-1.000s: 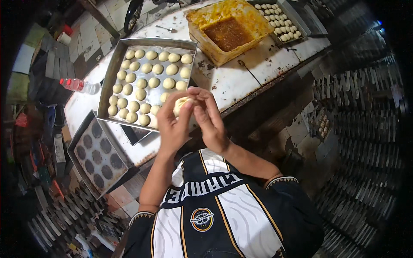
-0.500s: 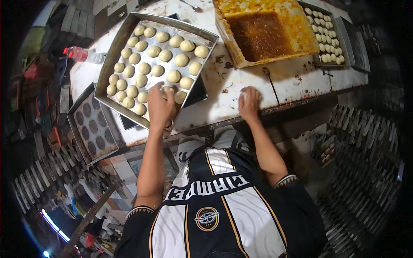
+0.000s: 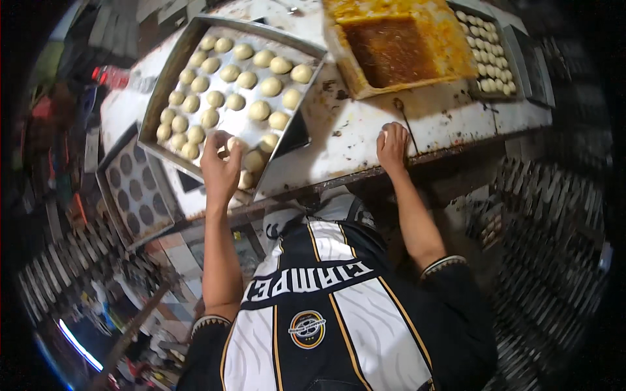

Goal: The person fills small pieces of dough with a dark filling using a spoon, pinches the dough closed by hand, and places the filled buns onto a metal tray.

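My left hand is over the near edge of a square metal tray, its thumb and fingers closed round a pale dough ball. Several rows of similar smooth dough balls lie in this tray. To the right, my right hand rests near the front of the stained white tabletop, fingers curled; what they hold, if anything, is hard to make out. A dark long-handled spoon lies just beyond it, below the yellow-smeared plastic tub with brown filling.
A second tray with smaller dough balls stands at the back right beside an empty dark tray. Left are a red-labelled plastic bottle and a stained tray. Stacks of metal pieces fill the floor right.
A second ago both hands were together round dough. They have since parted, my left moving to the tray and then slightly left, my right down to the table and slightly rightward.
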Demonstrator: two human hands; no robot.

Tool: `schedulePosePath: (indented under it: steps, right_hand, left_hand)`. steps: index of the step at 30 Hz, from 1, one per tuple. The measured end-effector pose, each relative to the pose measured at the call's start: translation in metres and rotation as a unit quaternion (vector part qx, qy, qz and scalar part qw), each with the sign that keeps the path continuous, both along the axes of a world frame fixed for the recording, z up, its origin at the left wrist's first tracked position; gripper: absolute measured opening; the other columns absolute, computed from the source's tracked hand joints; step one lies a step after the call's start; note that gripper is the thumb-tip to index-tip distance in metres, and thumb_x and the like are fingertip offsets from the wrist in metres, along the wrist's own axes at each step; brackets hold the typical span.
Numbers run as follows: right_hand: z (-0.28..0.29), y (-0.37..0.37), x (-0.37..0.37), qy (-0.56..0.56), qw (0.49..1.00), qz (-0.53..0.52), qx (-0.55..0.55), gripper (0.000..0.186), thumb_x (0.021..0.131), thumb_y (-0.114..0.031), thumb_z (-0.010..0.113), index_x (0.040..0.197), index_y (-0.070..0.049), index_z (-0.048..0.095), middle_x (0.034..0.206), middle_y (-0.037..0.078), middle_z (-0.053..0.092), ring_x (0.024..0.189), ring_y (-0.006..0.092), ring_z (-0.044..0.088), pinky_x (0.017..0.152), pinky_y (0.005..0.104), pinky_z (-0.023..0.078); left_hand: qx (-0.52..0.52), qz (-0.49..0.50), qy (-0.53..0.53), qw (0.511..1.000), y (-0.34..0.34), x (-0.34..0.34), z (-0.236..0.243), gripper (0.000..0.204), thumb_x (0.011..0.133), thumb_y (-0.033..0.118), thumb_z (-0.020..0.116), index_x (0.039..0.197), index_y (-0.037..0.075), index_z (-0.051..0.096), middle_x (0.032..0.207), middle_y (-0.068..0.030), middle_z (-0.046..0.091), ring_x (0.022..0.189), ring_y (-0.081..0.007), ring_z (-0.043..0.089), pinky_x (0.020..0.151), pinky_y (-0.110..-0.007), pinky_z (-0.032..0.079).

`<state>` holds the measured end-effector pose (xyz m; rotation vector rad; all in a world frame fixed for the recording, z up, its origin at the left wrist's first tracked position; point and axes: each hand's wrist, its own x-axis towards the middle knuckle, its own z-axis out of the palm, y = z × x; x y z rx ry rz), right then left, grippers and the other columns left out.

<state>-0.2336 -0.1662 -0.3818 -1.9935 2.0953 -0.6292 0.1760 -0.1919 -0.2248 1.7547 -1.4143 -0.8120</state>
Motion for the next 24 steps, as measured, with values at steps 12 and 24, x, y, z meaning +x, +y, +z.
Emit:
schedulePosePath:
  steps: [12,24]
  right_hand:
    - [0.050,0.022,0.042,-0.281,0.926,-0.021,0.251,0.009,0.091,-0.005,0.059,0.092,0.002,0.063,0.085,0.010,0.065,0.083,0.0188,0.058,0.077,0.0377,0.048]
    - [0.104,-0.091,0.703,0.008,0.740,0.671,-0.035,0.038,0.089,-0.028,0.073,0.118,-0.004,0.070,0.121,0.020,0.067,0.113,0.0382,0.062,0.096,0.0427,0.053]
  left_hand:
    - [0.117,0.170,0.490,0.847,0.208,0.158,0.029,0.017,0.108,0.020,0.052,0.116,0.007,0.060,0.098,-0.0048,0.067,0.079,-0.0096,0.061,0.065,-0.025,0.050]
    - [-0.043,0.286,0.485,0.825,0.301,0.326,0.008,0.025,0.101,0.007,0.062,0.124,0.005,0.054,0.112,-0.0105,0.069,0.089,-0.0110,0.064,0.072,-0.024,0.053]
